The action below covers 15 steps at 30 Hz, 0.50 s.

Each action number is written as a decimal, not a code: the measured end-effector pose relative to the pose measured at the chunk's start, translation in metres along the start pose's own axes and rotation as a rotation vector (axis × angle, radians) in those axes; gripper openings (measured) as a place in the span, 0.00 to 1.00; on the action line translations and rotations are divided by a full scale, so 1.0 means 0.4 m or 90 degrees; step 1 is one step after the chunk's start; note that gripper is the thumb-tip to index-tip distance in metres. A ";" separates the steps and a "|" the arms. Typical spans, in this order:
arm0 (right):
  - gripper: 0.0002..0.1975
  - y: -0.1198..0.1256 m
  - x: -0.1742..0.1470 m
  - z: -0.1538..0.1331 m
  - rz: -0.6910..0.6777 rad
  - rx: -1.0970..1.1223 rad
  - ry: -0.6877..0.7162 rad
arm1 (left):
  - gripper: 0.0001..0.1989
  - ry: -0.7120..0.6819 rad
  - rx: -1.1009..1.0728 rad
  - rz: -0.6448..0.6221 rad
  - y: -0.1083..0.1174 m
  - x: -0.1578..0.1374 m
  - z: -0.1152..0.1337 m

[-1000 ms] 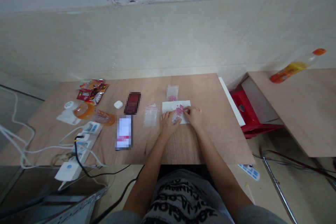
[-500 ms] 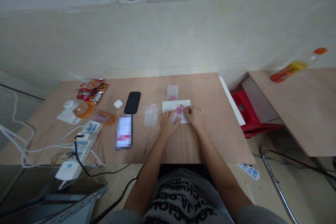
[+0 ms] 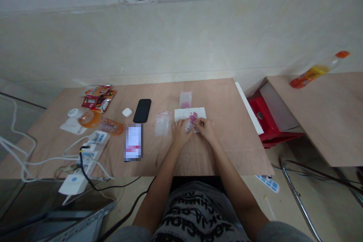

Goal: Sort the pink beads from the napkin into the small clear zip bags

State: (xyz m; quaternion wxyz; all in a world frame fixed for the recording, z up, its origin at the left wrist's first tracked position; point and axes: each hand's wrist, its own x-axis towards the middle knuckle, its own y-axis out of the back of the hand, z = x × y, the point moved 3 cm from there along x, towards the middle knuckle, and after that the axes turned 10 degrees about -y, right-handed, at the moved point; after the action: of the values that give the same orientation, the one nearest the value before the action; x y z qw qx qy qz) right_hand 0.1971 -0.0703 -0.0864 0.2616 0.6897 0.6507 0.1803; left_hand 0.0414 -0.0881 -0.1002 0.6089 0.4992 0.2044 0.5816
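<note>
A small heap of pink beads (image 3: pixel 193 116) lies on a white sheet of paper (image 3: pixel 181 113) on the table. My left hand (image 3: pixel 180 133) rests flat over the sheet's left side, fingers stretched forward and thumb pointing at the beads. Something see-through, perhaps a small bag, shows between my hands, but its outline is unclear. My right hand (image 3: pixel 207 128) is at the right edge of the heap, thumb and forefinger pinched together; whatever is between them is too small to name. Behind the sheet lies a clear zip bag (image 3: pixel 185 98) with pink beads inside.
Flat clear zip bags (image 3: pixel 163 124) lie left of my left hand. Farther left are a black phone (image 3: pixel 142 110), a lit phone (image 3: pixel 133 141), a white case (image 3: pixel 127 112), an orange bottle (image 3: pixel 100 123), snack wrappers (image 3: pixel 99 98) and a power strip (image 3: pixel 86 164) with cables.
My right hand has shifted slightly left and toward me, its fingertips now nearer my left thumb. My left hand stays in about the same place on the paper.
</note>
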 end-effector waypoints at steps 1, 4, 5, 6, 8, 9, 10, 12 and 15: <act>0.18 -0.002 0.001 -0.002 -0.015 0.011 0.007 | 0.26 0.000 0.001 -0.002 0.000 0.000 0.000; 0.18 -0.001 0.005 -0.005 -0.036 0.017 0.010 | 0.25 0.003 0.008 -0.006 0.000 -0.001 0.000; 0.18 0.003 0.007 -0.005 -0.031 0.010 0.005 | 0.26 0.004 0.009 -0.006 0.001 -0.001 0.001; 0.18 0.008 0.008 -0.004 -0.021 0.001 0.001 | 0.26 0.004 0.009 -0.005 0.002 -0.001 0.001; 0.16 0.019 0.012 -0.003 0.000 -0.025 -0.009 | 0.27 0.005 0.006 -0.003 0.003 0.000 0.003; 0.16 0.024 0.013 -0.001 0.009 -0.040 -0.015 | 0.27 0.006 0.003 -0.002 0.004 0.000 0.004; 0.15 0.030 0.015 0.001 0.018 -0.056 -0.020 | 0.27 0.009 0.002 -0.001 0.005 0.000 0.004; 0.14 0.039 0.019 0.005 0.034 -0.090 -0.027 | 0.27 0.012 -0.001 0.000 0.006 0.001 0.005; 0.12 0.046 0.023 0.010 0.050 -0.133 -0.030 | 0.27 0.012 -0.002 0.001 0.005 0.001 0.005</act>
State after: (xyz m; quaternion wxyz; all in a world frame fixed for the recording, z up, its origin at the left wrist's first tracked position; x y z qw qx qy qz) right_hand 0.2151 -0.0618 -0.0796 0.3404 0.6878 0.5942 0.2410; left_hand 0.0421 -0.0887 -0.0974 0.6075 0.4930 0.2088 0.5868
